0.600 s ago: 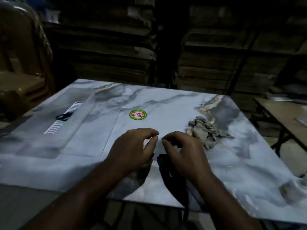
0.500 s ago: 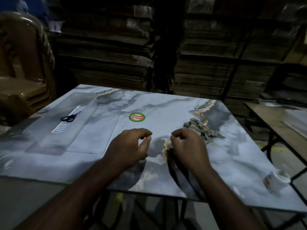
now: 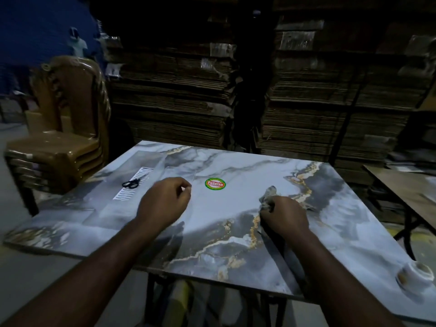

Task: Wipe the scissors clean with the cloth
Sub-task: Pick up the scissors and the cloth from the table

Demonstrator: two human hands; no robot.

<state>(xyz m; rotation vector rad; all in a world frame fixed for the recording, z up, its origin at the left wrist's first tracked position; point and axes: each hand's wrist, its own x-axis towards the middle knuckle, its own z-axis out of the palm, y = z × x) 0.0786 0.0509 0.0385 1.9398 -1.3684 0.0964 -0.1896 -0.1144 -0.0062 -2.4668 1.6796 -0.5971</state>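
Observation:
Small black-handled scissors (image 3: 130, 184) lie on the marble-patterned table (image 3: 236, 232) at the far left, on a white ribbed strip (image 3: 132, 186). A crumpled grey cloth (image 3: 269, 195) sits right of centre. My right hand (image 3: 284, 214) lies over the cloth's near side with its fingers curled onto the fabric. My left hand (image 3: 164, 201) hovers over the table's middle with curled fingers and holds nothing, a hand's width right of the scissors.
A round green and red sticker (image 3: 215, 184) marks the table between my hands. A pale roll of tape (image 3: 415, 274) sits at the near right corner. Stacked brown plastic chairs (image 3: 61, 147) stand left, a second table (image 3: 405, 185) right, cardboard stacks behind.
My right hand has moved right and forward onto the cloth and closed on it. My left hand has drifted left toward the scissors. The camera has tilted up.

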